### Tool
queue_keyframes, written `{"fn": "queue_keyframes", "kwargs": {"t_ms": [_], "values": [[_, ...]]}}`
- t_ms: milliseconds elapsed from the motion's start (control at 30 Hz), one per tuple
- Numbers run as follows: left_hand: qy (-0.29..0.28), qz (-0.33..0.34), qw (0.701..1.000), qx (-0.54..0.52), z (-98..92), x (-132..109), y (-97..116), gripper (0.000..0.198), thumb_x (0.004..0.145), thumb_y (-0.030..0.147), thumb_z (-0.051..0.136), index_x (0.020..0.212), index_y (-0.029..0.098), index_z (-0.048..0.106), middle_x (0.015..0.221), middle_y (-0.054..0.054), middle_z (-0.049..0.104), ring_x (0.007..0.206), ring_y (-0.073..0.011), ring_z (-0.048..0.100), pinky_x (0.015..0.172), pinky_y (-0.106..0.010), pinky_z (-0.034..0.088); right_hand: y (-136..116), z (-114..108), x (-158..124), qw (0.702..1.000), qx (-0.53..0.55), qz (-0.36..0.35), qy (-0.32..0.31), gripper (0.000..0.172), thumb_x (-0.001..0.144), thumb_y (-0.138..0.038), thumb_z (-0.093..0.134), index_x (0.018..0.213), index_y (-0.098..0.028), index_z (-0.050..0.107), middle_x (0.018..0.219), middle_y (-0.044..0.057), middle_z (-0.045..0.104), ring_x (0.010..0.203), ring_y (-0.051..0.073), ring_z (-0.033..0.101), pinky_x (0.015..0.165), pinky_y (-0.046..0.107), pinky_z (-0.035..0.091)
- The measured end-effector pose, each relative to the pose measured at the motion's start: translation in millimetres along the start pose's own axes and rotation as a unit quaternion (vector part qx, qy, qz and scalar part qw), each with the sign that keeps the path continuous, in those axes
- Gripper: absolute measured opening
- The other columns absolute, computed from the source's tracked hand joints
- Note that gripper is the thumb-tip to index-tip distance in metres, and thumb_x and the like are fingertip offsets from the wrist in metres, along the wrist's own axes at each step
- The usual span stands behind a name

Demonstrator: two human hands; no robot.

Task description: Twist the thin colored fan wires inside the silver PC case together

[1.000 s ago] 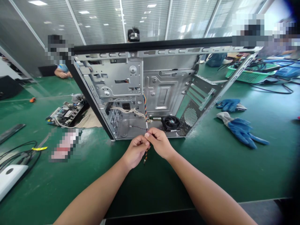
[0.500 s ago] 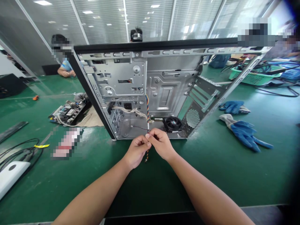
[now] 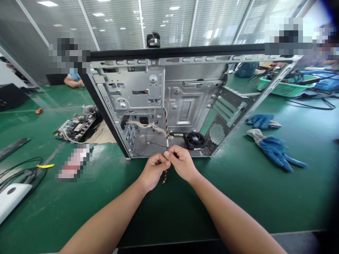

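Observation:
An open metal computer case (image 3: 185,91) stands on the green table (image 3: 251,197) straight ahead. A twisted multicoloured cable (image 3: 166,123) hangs down from inside it to the table's near side. My left hand (image 3: 153,171) and my right hand (image 3: 182,162) meet just in front of the case, both pinched on the cable's lower part. The cable's end (image 3: 164,179) dangles below my fingers. A black fan (image 3: 195,139) sits on the case floor just behind my right hand. A bundle of white wires (image 3: 147,125) runs inside the case to the left.
Two blue work gloves (image 3: 275,150) (image 3: 261,120) lie to the right. A circuit board (image 3: 76,127) lies left of the case, with black cables (image 3: 23,173) and a white device (image 3: 10,199) nearer. A green basket (image 3: 286,86) sits far right. Another person's arm (image 3: 72,82) rests at the far left.
Both hands stay pinched on the cable at the same spot. Only the view has shifted slightly.

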State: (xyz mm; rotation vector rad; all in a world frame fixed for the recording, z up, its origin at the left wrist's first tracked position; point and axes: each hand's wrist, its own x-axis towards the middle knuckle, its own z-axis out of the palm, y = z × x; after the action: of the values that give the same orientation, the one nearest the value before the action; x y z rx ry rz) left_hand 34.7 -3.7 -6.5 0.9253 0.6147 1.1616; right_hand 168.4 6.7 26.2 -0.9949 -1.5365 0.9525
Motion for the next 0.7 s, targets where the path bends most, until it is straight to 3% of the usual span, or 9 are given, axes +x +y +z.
{"fn": "queue_keyframes", "kwargs": {"t_ms": [333,700], "values": [[-0.012,-0.052,0.998,-0.039,-1.6,-2.1,1.4,0.019,0.07,0.022,0.078,0.068,0.013,0.062,0.063,0.0,0.06,0.063,-0.0096,0.052,0.064,-0.022,0.037,-2.6,0.7,-0.7,0.999,0.031,0.03,-0.026,0.03,0.087,-0.038,0.055,0.064,-0.02,0.05,0.054,-0.004,0.05,0.049,0.01,0.047,0.047,0.023,0.037],[0.01,-0.019,1.0,-0.015,1.7,-0.1,-0.4,0.024,0.067,0.023,0.081,0.069,0.014,0.059,0.065,0.003,0.05,0.064,-0.0088,0.045,0.065,-0.023,0.034,1.1,0.8,-0.5,1.0,0.014,0.022,-0.001,0.029,0.083,-0.038,0.059,0.063,-0.019,0.05,0.053,-0.004,0.048,0.051,0.01,0.044,0.048,0.023,0.037]]}}
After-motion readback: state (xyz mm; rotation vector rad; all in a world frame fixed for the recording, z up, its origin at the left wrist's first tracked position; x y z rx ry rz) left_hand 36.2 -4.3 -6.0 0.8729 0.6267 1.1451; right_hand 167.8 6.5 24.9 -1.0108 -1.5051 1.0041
